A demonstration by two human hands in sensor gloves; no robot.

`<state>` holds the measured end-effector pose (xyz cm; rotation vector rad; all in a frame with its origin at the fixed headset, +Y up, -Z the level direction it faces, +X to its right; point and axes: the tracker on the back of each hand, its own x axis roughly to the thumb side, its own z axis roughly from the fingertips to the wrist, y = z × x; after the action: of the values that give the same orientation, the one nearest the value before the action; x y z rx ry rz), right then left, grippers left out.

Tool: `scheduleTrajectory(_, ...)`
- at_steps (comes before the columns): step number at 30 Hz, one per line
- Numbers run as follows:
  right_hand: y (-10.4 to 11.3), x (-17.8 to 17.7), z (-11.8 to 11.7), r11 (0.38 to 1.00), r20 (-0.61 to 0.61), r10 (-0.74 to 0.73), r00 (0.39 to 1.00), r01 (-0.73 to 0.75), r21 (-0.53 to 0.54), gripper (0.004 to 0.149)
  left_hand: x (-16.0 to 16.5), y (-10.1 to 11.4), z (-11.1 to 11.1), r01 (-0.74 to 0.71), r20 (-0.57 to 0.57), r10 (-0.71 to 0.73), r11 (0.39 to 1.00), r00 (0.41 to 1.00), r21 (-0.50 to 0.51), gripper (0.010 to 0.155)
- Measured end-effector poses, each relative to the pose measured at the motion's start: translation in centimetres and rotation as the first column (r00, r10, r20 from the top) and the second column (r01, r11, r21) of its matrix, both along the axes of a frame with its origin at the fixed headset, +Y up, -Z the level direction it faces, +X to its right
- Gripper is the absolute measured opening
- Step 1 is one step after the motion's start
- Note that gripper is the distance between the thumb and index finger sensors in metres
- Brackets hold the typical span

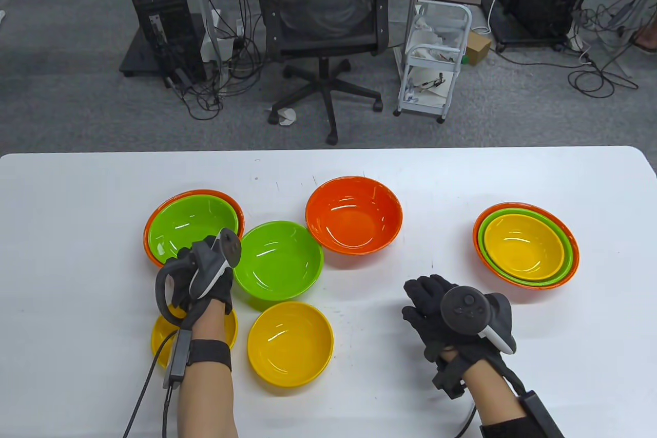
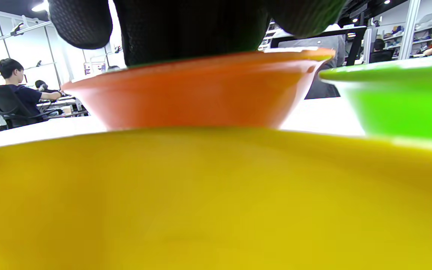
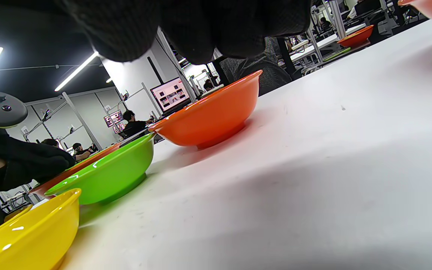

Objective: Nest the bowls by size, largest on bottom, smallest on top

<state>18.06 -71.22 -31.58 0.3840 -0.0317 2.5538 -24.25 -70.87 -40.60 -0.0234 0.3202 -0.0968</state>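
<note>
I count nine bowls on the white table (image 1: pixel 77 191), three of each colour. Taking the lone orange bowl (image 1: pixel 353 222) at the middle as my landmark: a finished stack (image 1: pixel 526 245) sits well apart to its right, orange at the bottom, green inside it, yellow on top. Just beside the landmark on its near left stands a single green bowl (image 1: pixel 278 260), rims close or touching; I cannot tell which. Farther left of the landmark is a pair (image 1: pixel 193 225), a green bowl nested in an orange one. Nearer to me than the landmark lie two yellow bowls: one in the open (image 1: pixel 290 343), just beyond the single green, and a second yellow (image 1: pixel 161 335) left of it, largely hidden beneath my left wrist. My left hand (image 1: pixel 203 273) is at the near rim of the pair; in the left wrist view my fingers (image 2: pixel 186 30) come down over the orange rim (image 2: pixel 201 63), with the second yellow filling the foreground, but whether they grip the rim or only rest on it I cannot tell. My right hand (image 1: pixel 446 315) hangs over bare table to the near right of the landmark, between it and the stack, fingers loosely spread, holding nothing. The right wrist view shows orange, green and yellow bowls in a row.
</note>
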Motion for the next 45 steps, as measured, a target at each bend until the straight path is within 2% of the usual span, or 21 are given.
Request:
scheduleTrajectory(4,0.0,0.0,0.0,1.000,-0.002,0.001,1.000,-0.001,0.006,0.060,0.4,0.9,0.8,0.012,0.026,-0.012,1.000,1.000,0.003,0.059)
scheduleTrajectory(12,0.3,0.2,0.1,1.000,-0.010,-0.005,1.000,0.006,0.021,0.059,1.1,2.1,3.9,0.053,0.091,-0.044,0.993,0.995,-0.104,0.066)
scheduleTrajectory(17,0.6,0.5,0.3,0.999,-0.010,-0.014,1.000,0.015,0.035,0.060,0.7,2.7,7.3,0.051,0.130,-0.044,0.998,0.991,-0.049,0.069)
scheduleTrajectory(25,0.5,0.5,0.3,0.999,-0.011,-0.020,1.000,0.021,0.033,0.060,0.4,2.0,12.8,-0.016,0.218,0.035,0.996,0.975,-0.088,0.071)
scheduleTrajectory(30,0.3,0.5,0.2,1.000,-0.009,-0.017,1.000,0.017,0.018,0.060,1.0,0.7,14.9,-0.035,0.269,0.078,0.986,0.960,-0.160,0.071)
scheduleTrajectory(35,0.3,0.4,0.2,1.000,-0.005,-0.015,1.000,0.015,0.014,0.060,1.3,-0.6,15.7,-0.018,0.280,0.087,0.971,0.956,-0.239,0.072)
scheduleTrajectory(45,0.3,0.5,0.2,1.000,-0.003,-0.011,1.000,0.011,0.007,0.060,0.9,-2.9,14.7,-0.006,0.234,0.103,0.925,0.967,-0.379,0.073)
